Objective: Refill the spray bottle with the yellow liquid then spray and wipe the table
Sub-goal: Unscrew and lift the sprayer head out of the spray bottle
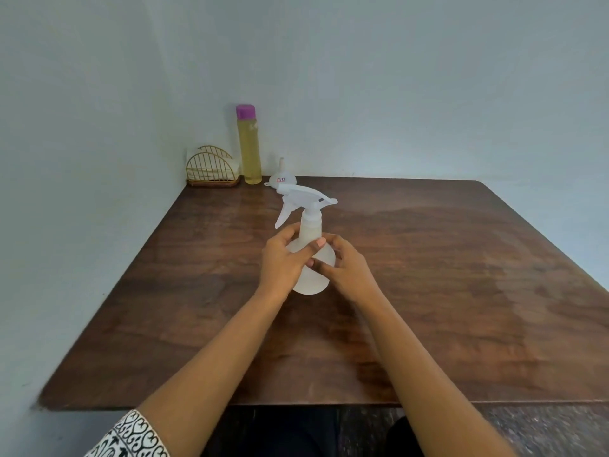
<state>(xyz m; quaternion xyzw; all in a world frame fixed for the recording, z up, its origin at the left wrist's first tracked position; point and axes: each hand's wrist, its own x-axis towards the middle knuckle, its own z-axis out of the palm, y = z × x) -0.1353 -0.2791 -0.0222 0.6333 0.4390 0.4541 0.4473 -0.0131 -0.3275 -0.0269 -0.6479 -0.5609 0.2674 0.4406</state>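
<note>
A white translucent spray bottle (311, 229) with a white trigger head stands upright in the middle of the wooden table (428, 275). My left hand (283, 262) wraps its round body from the left, thumb across the front. My right hand (346, 268) touches the body from the right, fingers curled against it. A tall clear bottle of yellow liquid (249, 150) with a purple cap stands at the back left corner. A small white funnel (281, 178) lies beside it, spout up.
A gold wire napkin holder (212, 169) with white cloth or napkins inside sits in the far left corner against the wall. Walls close the table on the left and back. The table's near edge is just above my lap.
</note>
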